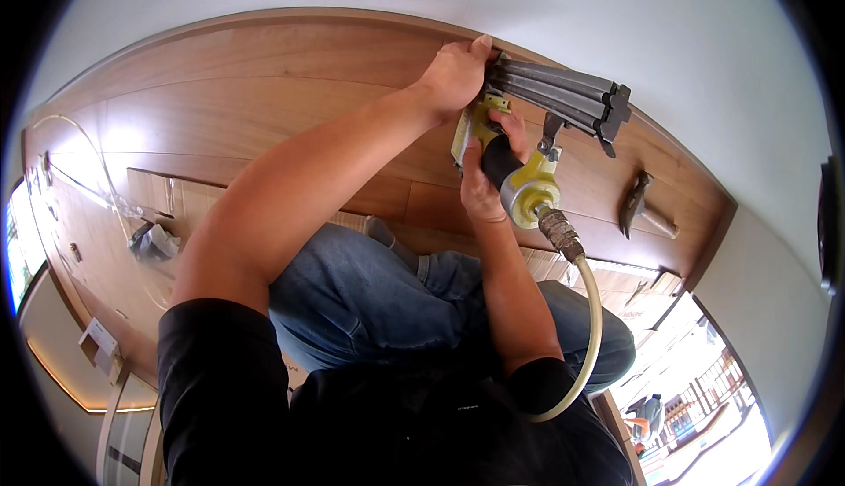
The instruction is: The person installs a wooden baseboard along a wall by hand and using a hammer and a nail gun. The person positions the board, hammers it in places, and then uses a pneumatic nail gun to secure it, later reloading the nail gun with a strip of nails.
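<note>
My right hand (482,182) is wrapped around the black grip of a yellow air nail gun (537,182). Its long dark magazine points right, close to the pale wall. At the gun's head, by the wooden edge strip (352,18), my left hand (456,74) is closed against the tool with the thumb up; most of its fingers are hidden. A cream air hose (595,310) runs from the coupling at the grip's end down beside my right arm. To the right, a hammer (635,204) lies on the wooden planks (370,59).
A pale wall (616,11) curves along the planks' far side. At left lie a thin pale hose (97,151) and a dark and white bundle (155,242). Cardboard (607,288) is spread behind the planks. Another person (650,417) is far off at lower right.
</note>
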`<state>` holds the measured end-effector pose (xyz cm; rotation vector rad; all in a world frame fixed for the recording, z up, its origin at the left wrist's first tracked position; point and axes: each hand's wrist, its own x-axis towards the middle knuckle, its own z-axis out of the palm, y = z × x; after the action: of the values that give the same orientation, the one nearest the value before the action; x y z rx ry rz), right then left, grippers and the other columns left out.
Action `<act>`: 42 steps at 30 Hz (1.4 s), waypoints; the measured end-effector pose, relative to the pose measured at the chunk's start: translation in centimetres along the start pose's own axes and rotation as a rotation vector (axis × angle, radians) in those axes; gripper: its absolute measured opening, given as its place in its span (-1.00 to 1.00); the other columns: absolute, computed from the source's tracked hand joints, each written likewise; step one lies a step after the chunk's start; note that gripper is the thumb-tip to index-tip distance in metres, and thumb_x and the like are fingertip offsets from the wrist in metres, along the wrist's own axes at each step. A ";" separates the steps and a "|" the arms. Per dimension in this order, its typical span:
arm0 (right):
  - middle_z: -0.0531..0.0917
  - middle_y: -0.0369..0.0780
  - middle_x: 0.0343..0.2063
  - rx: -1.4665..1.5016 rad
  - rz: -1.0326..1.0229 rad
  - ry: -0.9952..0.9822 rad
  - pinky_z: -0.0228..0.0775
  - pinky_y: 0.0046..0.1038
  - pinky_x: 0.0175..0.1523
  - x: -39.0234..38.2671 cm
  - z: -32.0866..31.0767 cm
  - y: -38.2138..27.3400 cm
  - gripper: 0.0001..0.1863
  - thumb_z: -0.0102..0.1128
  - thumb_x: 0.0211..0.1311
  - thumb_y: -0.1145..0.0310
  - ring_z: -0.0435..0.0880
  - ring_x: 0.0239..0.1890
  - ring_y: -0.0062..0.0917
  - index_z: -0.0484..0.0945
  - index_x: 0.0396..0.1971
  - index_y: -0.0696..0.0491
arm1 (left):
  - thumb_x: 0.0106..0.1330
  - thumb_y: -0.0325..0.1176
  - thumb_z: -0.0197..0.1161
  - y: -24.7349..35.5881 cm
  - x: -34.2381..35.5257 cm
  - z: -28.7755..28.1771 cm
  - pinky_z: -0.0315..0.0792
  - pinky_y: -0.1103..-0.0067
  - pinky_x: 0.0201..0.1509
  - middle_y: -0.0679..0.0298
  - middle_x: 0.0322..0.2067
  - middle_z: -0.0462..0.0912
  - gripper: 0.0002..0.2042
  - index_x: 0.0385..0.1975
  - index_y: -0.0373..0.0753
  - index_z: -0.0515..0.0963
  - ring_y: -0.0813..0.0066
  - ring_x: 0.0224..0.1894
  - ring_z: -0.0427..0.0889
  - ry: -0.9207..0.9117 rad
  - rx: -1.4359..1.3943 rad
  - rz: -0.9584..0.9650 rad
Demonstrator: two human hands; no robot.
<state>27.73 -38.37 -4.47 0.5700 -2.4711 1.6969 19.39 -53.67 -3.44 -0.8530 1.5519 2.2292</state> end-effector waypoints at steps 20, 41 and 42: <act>0.56 -0.11 0.16 0.047 0.007 0.025 0.08 -0.11 0.55 0.1 0.1 0.0 -0.37 0.26 0.19 0.64 0.43 0.35 -0.17 0.36 0.29 0.10 | 0.68 -0.04 -0.04 -0.3 0.4 0.0 0.49 0.38 0.16 0.01 -0.01 0.73 -0.48 0.04 -0.45 0.66 0.32 0.01 0.62 0.001 -0.013 -0.017; 0.54 -0.10 0.16 0.052 0.000 0.010 0.20 -0.17 0.47 0.3 0.1 0.1 -0.39 0.25 0.20 0.64 0.46 0.28 -0.23 0.36 0.28 0.10 | 0.70 -0.06 -0.07 0.5 -0.3 0.3 0.50 0.39 0.11 0.07 -0.08 0.74 -0.49 0.00 -0.44 0.68 0.37 -0.06 0.61 0.041 -0.011 -0.010; 0.54 -0.10 0.16 0.028 -0.013 0.003 0.21 -0.18 0.46 0.3 0.0 0.1 -0.39 0.25 0.20 0.64 0.47 0.27 -0.23 0.36 0.28 0.10 | 0.70 -0.07 -0.07 0.9 -0.7 0.3 0.50 0.39 0.12 0.06 -0.07 0.73 -0.49 0.01 -0.45 0.67 0.37 -0.05 0.61 0.023 -0.014 -0.028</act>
<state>27.43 -38.42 -4.51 0.5854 -2.4402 1.7284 19.36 -53.66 -2.25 -0.9024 1.5265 2.2209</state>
